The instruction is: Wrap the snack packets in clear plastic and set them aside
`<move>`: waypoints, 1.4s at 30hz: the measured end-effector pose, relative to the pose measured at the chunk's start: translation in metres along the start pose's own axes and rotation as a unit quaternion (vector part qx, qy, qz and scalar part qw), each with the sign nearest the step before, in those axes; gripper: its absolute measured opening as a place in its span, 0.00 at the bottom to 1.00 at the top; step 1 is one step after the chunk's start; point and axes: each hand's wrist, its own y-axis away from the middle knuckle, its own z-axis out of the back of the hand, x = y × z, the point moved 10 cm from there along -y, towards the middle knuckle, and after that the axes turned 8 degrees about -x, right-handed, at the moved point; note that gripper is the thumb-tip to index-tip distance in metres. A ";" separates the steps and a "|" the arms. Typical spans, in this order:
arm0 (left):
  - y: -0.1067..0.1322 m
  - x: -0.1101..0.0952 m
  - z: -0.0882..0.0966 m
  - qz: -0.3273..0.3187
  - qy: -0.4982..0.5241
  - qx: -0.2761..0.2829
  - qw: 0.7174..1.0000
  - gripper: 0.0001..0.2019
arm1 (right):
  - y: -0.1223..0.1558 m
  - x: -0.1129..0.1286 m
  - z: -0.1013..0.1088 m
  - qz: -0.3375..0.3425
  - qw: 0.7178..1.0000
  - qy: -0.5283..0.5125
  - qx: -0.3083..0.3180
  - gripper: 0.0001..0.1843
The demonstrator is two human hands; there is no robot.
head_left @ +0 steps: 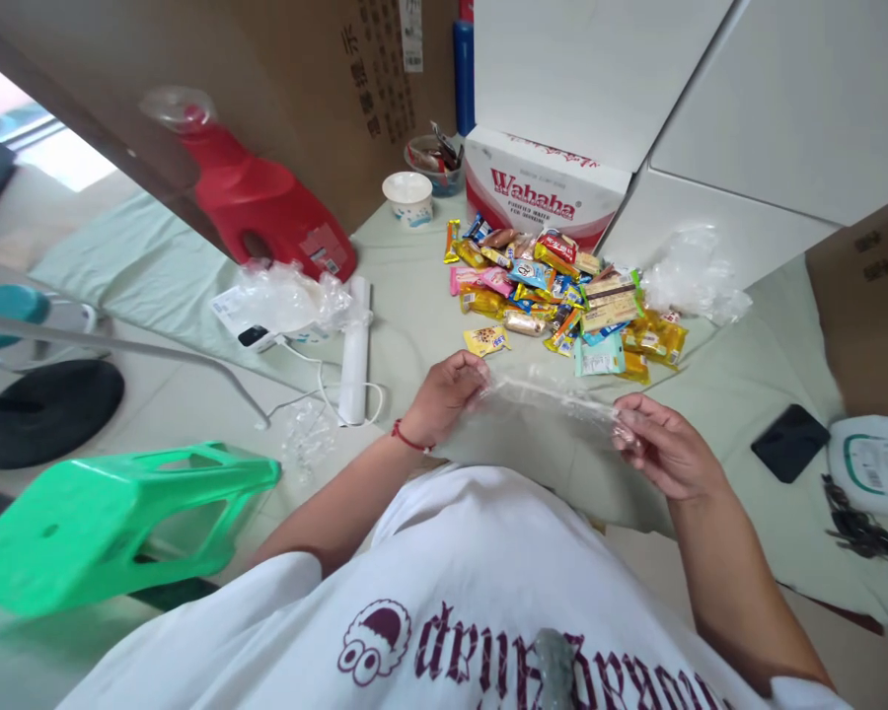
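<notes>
Both my hands hold a clear plastic bag (548,402) stretched between them above the pale green sheet. My left hand (448,392), with a red cord at the wrist, pinches the bag's left end. My right hand (662,446) pinches its right end. Just beyond the bag lies a pile of several colourful wrapped snacks (562,296); one yellow packet (486,340) sits apart, nearest my left hand.
A white Wahaha box (544,192), a paper cup (408,197), a red jug (266,202), crumpled plastic (288,296), a white roll (355,345) and cable lie behind. A green stool (118,518) lies tipped at left. A black phone (789,442) lies at right.
</notes>
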 end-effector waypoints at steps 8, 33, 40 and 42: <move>-0.048 0.026 0.003 0.063 -0.156 0.031 0.985 0.17 | -0.061 -0.015 0.042 0.015 0.992 -0.075 -0.104 0.32; -0.007 -0.088 0.023 -0.356 -0.449 -0.266 0.775 0.09 | -0.018 -0.073 0.016 0.057 0.984 0.051 -0.162 0.24; -0.004 0.036 -0.070 -0.317 -0.667 0.090 0.668 0.17 | -0.008 -0.094 0.049 0.088 0.971 0.120 -0.189 0.24; -0.010 0.064 -0.048 -0.297 -0.678 0.129 0.660 0.25 | -0.004 -0.108 0.073 0.073 0.963 0.167 -0.200 0.24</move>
